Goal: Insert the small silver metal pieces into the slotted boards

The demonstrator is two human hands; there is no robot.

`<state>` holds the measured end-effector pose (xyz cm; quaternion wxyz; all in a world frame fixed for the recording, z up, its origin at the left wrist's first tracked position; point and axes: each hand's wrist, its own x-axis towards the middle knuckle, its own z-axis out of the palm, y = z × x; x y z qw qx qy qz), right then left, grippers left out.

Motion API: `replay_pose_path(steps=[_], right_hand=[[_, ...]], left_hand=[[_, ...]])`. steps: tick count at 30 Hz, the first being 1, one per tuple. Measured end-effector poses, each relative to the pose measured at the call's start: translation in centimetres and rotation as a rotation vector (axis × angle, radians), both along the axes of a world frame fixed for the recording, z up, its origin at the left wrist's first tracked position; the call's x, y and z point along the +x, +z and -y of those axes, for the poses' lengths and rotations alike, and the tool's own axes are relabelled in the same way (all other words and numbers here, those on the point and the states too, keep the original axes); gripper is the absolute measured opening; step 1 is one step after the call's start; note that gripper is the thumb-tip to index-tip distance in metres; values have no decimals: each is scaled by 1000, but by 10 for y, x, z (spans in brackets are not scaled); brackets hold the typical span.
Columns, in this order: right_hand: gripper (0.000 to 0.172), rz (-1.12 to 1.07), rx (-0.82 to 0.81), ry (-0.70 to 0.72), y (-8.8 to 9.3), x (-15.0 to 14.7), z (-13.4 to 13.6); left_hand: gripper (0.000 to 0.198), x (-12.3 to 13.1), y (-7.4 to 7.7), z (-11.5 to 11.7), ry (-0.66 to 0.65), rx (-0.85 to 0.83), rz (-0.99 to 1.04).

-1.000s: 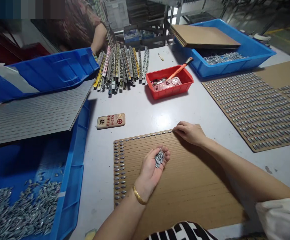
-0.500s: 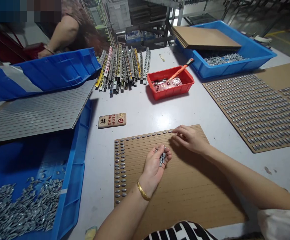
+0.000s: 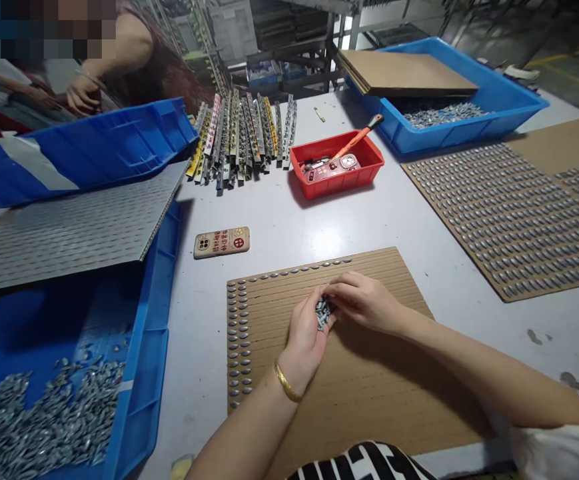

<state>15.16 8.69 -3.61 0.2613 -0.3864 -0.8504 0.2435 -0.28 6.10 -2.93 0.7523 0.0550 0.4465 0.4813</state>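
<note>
The person at the white surface point(image 3: 419, 227) holds both hands close together over a ribbed cardboard sheet point(image 3: 369, 393). The left hand point(image 3: 305, 340), a gold bangle point(image 3: 285, 383) on its wrist, is cupped palm-up, its fingers point(image 3: 302, 317) half curled around a small heap of grey metal pieces point(image 3: 323, 313). The right hand point(image 3: 364, 301) reaches across to meet it, its fingers point(image 3: 336, 287) bunched at the heap and touching it, though from here you can't tell whether they have pinched any pieces. The same kind of piece lies in a neat line along the sheet's top edge and in columns down its left side point(image 3: 236, 333). Up and to the left, a phone in a patterned case point(image 3: 222, 243) lies on the surface. Farther back sit a red tray point(image 3: 329, 188) with an orange-handled tool point(image 3: 362, 137) and a fanned stack of metal strips point(image 3: 242, 140). To the right, a second cardboard sheet point(image 3: 509, 220) is packed with rows of pieces. Loose pieces point(image 3: 44, 417) fill a blue crate point(image 3: 144, 320) on the left, partly under a grey corrugated sheet point(image 3: 69, 227) — and beyond another blue crate point(image 3: 94, 150), a co-worker's hand point(image 3: 83, 95) works well apart.
</note>
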Motion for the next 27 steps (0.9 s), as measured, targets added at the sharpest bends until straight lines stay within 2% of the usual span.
replay_pose_path(steps=[2,6,13,17,20,24,27], right_hand=[[25,-19,-26,13,1,1,-2],[19,-90,-207,-16,2,7,-10],[12,-7,-318,-51,2,11,-14],[10,-46,-246,-50,4,17,-11],[11,-94,-201,-137,1,33,-21],[13,-47,-25,-264,-16,59,-44],[16,22,74,-268,-32,68,-55]], left_hand=[[13,0,3,-1,-21,-3,5],[17,-1,7,-2,-97,14,3],[8,1,-1,-2,-161,-33,-82],[12,2,-2,-4,-181,-33,-101],[19,1,-2,-6,-224,-17,-105],[23,-2,-5,-7,-208,-21,-131],[23,-3,-7,-6,-191,-28,-129]])
